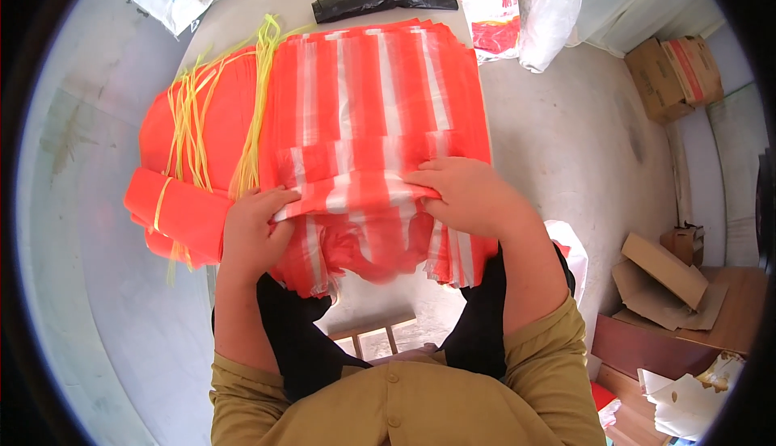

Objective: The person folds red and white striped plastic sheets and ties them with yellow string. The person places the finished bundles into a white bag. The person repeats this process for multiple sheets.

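Observation:
A stack of red-and-white striped plastic bags [368, 82] lies in front of me, its near end hanging over the table edge toward my lap. My left hand [260, 224] pinches the left side of a folded-up top bag, and my right hand [461, 191] grips the same fold on its right side. Between them the folded edge runs nearly level across the stack. To the left lie plain red bags [153, 131], with a rolled red bundle [182, 212] tied by a yellow strip nearer to me. Long yellow strips [263, 98] lie across the red bags beside the stack.
A black folded plastic bundle [386, 0] rests at the table's far end. Beyond it are white printed sacks [489, 2]. Cardboard boxes [675, 78] stand far right; an opened carton [667, 280] sits on brown furniture at right. A wall [89, 204] is close on the left.

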Demonstrator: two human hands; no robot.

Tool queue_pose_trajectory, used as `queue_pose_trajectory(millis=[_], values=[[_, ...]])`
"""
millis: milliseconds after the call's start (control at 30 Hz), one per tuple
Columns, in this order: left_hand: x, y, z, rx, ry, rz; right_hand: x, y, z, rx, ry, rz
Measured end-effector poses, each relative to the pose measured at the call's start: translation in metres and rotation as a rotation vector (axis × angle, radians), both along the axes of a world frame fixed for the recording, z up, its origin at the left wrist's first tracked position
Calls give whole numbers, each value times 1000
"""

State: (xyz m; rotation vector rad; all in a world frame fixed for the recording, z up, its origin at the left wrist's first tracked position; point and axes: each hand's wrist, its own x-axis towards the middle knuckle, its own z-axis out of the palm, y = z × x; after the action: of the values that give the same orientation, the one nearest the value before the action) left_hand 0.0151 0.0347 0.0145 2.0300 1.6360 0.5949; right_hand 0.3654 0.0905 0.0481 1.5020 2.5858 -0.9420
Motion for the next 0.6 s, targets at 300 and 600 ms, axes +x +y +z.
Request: queue_pose_trajectory(millis=[300,600], values=[[18,20,-8,542,-85,206,6,10,-9,637,262,-304],[70,31,-23,333,352,-119,-27,13,-40,558,171,35]])
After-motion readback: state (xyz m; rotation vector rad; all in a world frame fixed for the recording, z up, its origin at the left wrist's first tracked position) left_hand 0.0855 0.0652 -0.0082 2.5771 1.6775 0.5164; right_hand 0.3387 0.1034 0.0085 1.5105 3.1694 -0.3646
